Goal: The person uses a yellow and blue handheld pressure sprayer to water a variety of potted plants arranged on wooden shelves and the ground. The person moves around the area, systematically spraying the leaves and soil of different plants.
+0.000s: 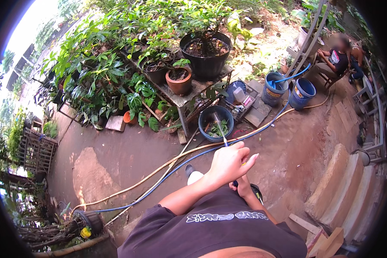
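Note:
My left hand [229,161] is curled around a slender tool [226,142], with a bit of yellow showing between the fingers. Closer to my body, my right hand [243,186] grips a dark blue part at the tool's near end. From the far end a thin pale streak reaches over a dark plastic tub [201,126]; whether it is a rod or a jet of liquid I cannot tell. Green leaves [220,129] lie inside that tub. My fingers hide most of the tool's middle.
A yellow hose [167,160] and a blue hose [183,163] cross the ground before my feet. Potted plants crowd a table [180,100] ahead. Two blue buckets [301,93] stand ahead right, near a seated person [335,61] and another behind. Concrete steps [329,180] rise at right.

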Available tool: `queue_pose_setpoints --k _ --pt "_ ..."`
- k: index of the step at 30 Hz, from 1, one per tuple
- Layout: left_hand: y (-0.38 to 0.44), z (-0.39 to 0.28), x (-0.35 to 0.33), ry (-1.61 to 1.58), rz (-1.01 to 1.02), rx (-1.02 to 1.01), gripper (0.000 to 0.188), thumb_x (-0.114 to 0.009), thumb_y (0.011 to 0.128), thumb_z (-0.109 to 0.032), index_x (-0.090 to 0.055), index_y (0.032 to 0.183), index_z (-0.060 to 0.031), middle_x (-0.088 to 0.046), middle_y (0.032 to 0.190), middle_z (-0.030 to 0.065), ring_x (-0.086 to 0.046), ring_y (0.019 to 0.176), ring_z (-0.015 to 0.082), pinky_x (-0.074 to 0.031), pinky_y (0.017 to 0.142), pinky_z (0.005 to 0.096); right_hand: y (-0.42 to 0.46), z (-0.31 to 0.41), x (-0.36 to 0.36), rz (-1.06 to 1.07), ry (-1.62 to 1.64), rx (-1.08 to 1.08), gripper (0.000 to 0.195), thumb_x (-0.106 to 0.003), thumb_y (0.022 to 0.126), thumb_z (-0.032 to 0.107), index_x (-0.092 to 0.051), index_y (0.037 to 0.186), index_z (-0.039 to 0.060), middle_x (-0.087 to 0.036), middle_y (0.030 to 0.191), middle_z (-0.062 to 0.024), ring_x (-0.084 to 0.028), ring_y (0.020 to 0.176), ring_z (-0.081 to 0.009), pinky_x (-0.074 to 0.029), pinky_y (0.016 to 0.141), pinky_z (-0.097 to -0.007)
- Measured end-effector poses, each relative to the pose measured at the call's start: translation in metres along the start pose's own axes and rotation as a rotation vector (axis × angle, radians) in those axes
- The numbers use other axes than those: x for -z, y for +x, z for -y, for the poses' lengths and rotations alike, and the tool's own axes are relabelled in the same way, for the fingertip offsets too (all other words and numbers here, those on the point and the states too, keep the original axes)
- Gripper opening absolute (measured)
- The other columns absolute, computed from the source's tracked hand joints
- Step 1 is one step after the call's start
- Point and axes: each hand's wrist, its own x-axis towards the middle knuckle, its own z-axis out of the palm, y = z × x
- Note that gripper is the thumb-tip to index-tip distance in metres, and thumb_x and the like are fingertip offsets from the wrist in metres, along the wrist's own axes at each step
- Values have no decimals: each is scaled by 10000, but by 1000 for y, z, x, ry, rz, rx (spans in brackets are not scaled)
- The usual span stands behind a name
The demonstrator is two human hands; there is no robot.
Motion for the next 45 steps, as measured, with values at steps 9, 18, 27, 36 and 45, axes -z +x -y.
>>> queue_pose_setpoints --k 9,18,27,36,45 --pt "-18 2 1 29 -194 136 362 -633 774 -285 -491 535 -53 -442 593 56 -495 495 235 -383 456 348 18 -7 -5 143 2 -61 386 -433 895 400 -480 869 18 -452 629 -5 -415 448 -59 -298 381 -187" --pt "-23 3 10 73 -280 152 330 -640 762 -252 -493 549 -46 -434 597 64 -492 505 237 -388 466 356 29 -2 -22 125 -149 12 419 -404 889 451 -462 883 36 -441 564 13 -416 450 -45 -292 384 -198" --pt "-38 16 31 80 -387 181 296 -652 745 -217 -504 558 -40 -463 614 60 -496 519 232 -399 480 345 51 -16 -45 150 -193 77 442 -404 884 474 -466 891 36 -440 556 12 -415 448 -48 -294 388 -204" --pt "-53 54 83 90 -415 119 297 -654 736 -203 -493 550 -37 -461 617 66 -497 527 233 -398 484 343 87 -25 -100 184 -188 99 461 -412 878 490 -469 896 33 -438 554 13 -412 446 -50 -291 389 -206" --pt "-86 113 154 88 -443 48 297 -659 716 -196 -476 538 -45 -450 624 69 -497 600 248 -406 519 355 120 -53 -188 192 -194 119 480 -421 871 506 -472 901 30 -436 552 14 -409 444 -52 -288 389 -208"
